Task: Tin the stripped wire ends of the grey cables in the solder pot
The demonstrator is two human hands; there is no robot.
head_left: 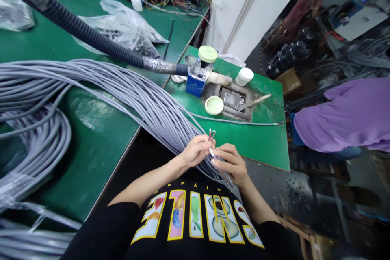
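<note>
Close in front of my chest, my left hand (198, 149) pinches the thin coloured wires (211, 135) that stick out of a stripped grey cable end. My right hand (230, 162) is closed round the same cable just below, near its white inner part (211, 152). A thick bundle of grey cables (146, 93) runs from the left across the bench and passes under both hands. One single grey cable (234, 121) lies apart on the green board, its stripped wire ends (279, 124) at the right edge.
Beyond my hands a solder pot (230, 99) is set in the green board (265, 146), with a flat stick (257, 100) across it. Around it are a pale green dish (214, 105), a white cup (244, 76) and a ribbed hose (100, 44). A person in purple (344, 118) is at the right.
</note>
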